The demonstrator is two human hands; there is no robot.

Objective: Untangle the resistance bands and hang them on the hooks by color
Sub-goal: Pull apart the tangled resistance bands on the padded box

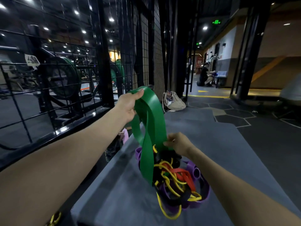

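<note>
Dim gym interior: black wire-mesh partition (68, 75) on the left with weight machines (65, 79) behind, ceiling spotlights (111, 19), dark hexagon-patterned floor (236, 116), grey mat (203, 128), beige backpack (173, 101) by the partition, green exit sign (216, 22) above a corridor.

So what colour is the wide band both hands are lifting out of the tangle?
Green. The green band shows clearly in the head view, held by the left hand and right hand.
</note>
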